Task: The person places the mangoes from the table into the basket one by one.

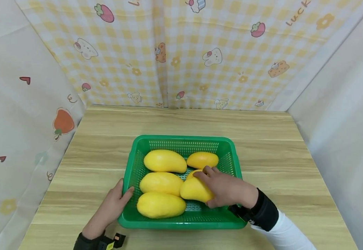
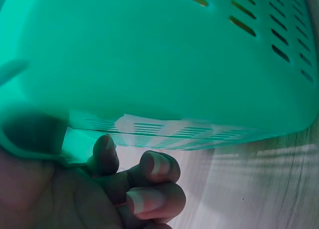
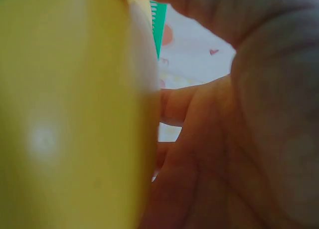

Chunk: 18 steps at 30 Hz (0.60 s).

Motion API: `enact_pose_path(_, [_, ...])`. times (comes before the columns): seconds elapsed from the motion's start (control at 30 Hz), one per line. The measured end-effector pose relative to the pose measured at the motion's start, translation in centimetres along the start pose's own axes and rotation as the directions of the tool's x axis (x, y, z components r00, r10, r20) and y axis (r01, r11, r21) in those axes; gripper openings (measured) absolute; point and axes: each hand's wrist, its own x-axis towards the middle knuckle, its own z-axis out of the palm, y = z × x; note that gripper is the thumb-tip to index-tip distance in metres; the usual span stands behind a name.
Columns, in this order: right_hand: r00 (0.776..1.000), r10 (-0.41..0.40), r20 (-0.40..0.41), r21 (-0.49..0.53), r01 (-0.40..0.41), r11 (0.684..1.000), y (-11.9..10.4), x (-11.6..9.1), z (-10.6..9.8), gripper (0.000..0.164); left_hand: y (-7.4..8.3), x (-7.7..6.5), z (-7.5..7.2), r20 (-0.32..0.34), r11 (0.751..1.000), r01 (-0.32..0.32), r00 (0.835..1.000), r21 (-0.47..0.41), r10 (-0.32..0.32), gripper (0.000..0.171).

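Observation:
A green plastic basket (image 1: pixel 181 137) with slotted walls holds several yellow mangoes. My left hand (image 1: pixel 110 205) grips its left rim, thumb over the edge; in the left wrist view the curled fingers (image 2: pixel 162 165) show beneath the rim outside the wall. Inside, at the right, my right hand (image 1: pixel 226 187) holds a yellow mango (image 1: pixel 195 190) from its right side, thumb at the near side and fingers over the far side. That mango (image 3: pixel 70 114) fills the left of the right wrist view. Just behind it, another mango (image 1: pixel 192 173) is mostly hidden by the held one and the fingers.
Three large mangoes, a back one (image 1: pixel 165 161), a middle one (image 1: pixel 160 182) and a front one (image 1: pixel 161 205), lie along the basket's left. A smaller, more orange mango (image 1: pixel 202 160) lies back right. The wooden table (image 1: pixel 269 149) meets a checked curtain (image 1: pixel 187 69) behind.

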Motion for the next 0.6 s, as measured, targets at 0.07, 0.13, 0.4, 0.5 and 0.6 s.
enact_pose_path(0.07, [1.000, 0.001, 0.016, -0.007, -0.001, 1.000, -0.1, 0.0, 0.2, 0.080, -0.1, 0.0, 0.0, 0.000, 1.000, -0.003, 1.000, 0.001, 0.003, 0.030])
enact_pose_path(0.13, [1.000, 0.000, 0.023, -0.011, 0.001, 1.000, -0.3, -0.1, 0.5, 0.080, -0.1, 0.0, 0.0, -0.003, 1.000, -0.005, 1.000, 0.005, 0.005, 0.030])
enact_pose_path(0.4, [1.000, 0.005, 0.028, -0.037, -0.004, 0.999, -0.5, -0.6, 1.1, 0.082, -0.2, 0.0, 0.1, -0.017, 1.000, -0.005, 1.000, 0.013, 0.005, 0.028])
enact_pose_path(0.5, [1.000, -0.008, 0.018, -0.047, 0.009, 0.999, -0.4, -0.7, 1.2, 0.084, -0.1, 0.0, 0.2, -0.031, 1.000, 0.004, 1.000, 0.017, -0.004, 0.026])
enact_pose_path(0.6, [1.000, -0.017, 0.010, -0.063, 0.017, 0.998, -0.4, -0.6, 1.5, 0.085, -0.1, -0.1, 0.3, -0.041, 1.000, 0.013, 0.999, 0.018, -0.013, 0.026])
